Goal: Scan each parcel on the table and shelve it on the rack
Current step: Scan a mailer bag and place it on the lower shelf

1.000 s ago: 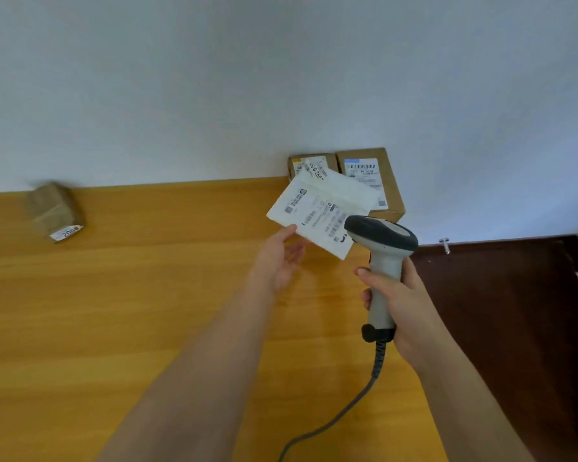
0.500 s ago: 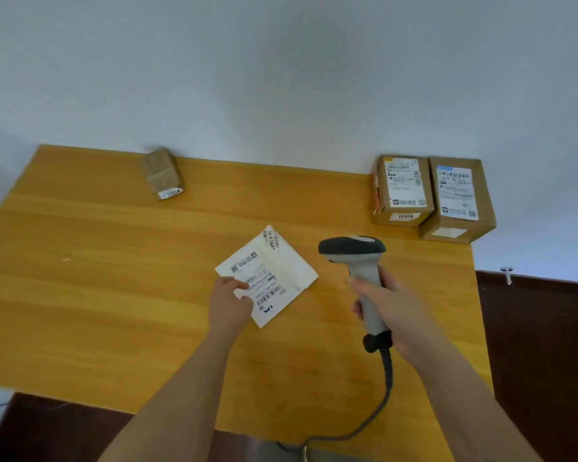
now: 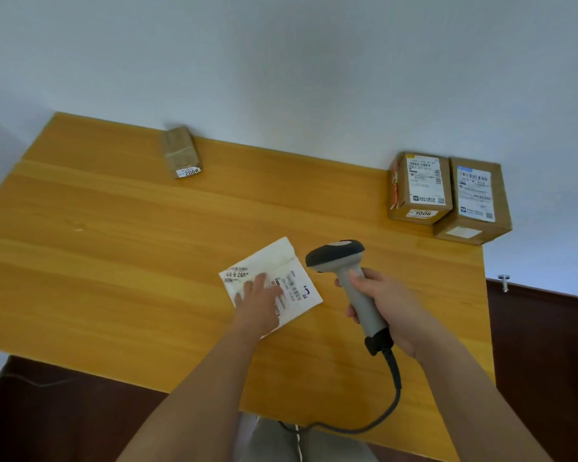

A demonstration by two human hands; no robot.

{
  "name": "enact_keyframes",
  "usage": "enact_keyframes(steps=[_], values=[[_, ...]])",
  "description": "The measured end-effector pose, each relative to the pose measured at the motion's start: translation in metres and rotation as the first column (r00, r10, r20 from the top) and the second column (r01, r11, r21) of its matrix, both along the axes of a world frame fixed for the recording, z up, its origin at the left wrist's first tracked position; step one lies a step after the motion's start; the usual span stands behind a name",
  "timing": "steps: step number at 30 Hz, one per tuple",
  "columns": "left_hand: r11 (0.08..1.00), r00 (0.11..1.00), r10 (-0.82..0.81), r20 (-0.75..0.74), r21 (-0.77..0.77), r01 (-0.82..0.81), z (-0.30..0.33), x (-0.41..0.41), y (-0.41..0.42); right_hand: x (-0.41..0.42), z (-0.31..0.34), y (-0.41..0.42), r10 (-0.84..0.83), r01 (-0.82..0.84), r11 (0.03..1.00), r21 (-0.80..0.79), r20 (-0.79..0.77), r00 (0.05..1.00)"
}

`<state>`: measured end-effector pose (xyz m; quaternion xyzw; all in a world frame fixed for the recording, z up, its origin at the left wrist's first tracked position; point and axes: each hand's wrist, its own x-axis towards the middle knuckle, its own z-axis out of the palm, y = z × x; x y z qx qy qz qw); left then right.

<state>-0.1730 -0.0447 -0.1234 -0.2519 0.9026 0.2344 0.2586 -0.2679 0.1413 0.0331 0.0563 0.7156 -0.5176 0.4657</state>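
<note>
A flat white parcel (image 3: 282, 261) with printed labels lies on the wooden table (image 3: 114, 261), near its middle. My left hand (image 3: 257, 301) rests flat on the parcel, fingers straight, and covers part of the label. My right hand (image 3: 386, 305) grips the handle of a grey barcode scanner (image 3: 344, 265). The scanner's dark head sits just right of the parcel, apart from it. Its cable (image 3: 391, 395) runs down over the table's front edge.
Two cardboard boxes with shipping labels, one (image 3: 419, 188) marked 1006 and another (image 3: 474, 201), stand side by side at the table's far right corner. A small brown parcel (image 3: 181, 151) marked 200 lies against the wall. Dark flooring (image 3: 541, 361) lies right of the table.
My left hand has lowered the white parcel from the air onto the table and now lies flat on it. The view has tilted down and to the left.
</note>
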Motion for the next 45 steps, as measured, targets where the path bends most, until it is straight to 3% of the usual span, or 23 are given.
enact_keyframes(steps=[3,7,10,14,18,21,25,36,45], values=[[0.997,0.995,0.023,0.094,-0.075,-0.016,-0.001,0.004,0.005,0.001,0.001,0.001,-0.006,0.006,1.000,0.008,-0.008,1.000],[0.968,0.966,0.252,0.058,-0.005,-0.253,0.003,0.003,0.011,0.008,0.003,-0.001,-0.025,0.025,1.000,-0.004,0.009,1.000],[0.887,0.886,0.454,-0.095,-0.041,-0.459,0.005,0.004,0.003,0.015,0.003,-0.007,-0.011,0.011,1.000,-0.022,0.013,1.000],[0.740,0.742,0.669,-0.036,-0.050,-0.670,-0.002,0.019,-0.013,0.022,0.003,-0.015,-0.006,0.008,0.998,-0.057,0.041,0.999],[0.704,0.704,0.710,-0.001,-0.008,-0.710,-0.013,0.030,-0.021,0.029,0.004,-0.021,-0.049,0.054,0.995,-0.078,0.067,0.997],[0.592,0.606,0.795,0.034,0.176,-0.786,-0.019,0.033,-0.021,0.031,0.006,-0.026,-0.103,0.110,0.989,-0.098,0.073,0.992],[0.532,0.587,0.802,0.108,0.315,-0.786,-0.020,0.033,-0.018,0.031,0.008,-0.028,-0.107,0.111,0.991,-0.078,0.049,0.993],[0.366,0.471,0.857,0.207,0.400,-0.841,-0.018,0.032,-0.022,0.040,0.019,-0.032,-0.144,0.142,0.987,-0.077,-0.014,0.990],[0.366,0.488,0.840,0.236,0.416,-0.832,-0.013,0.042,-0.025,0.054,0.031,-0.026,-0.164,0.156,0.979,-0.130,-0.049,0.985]])
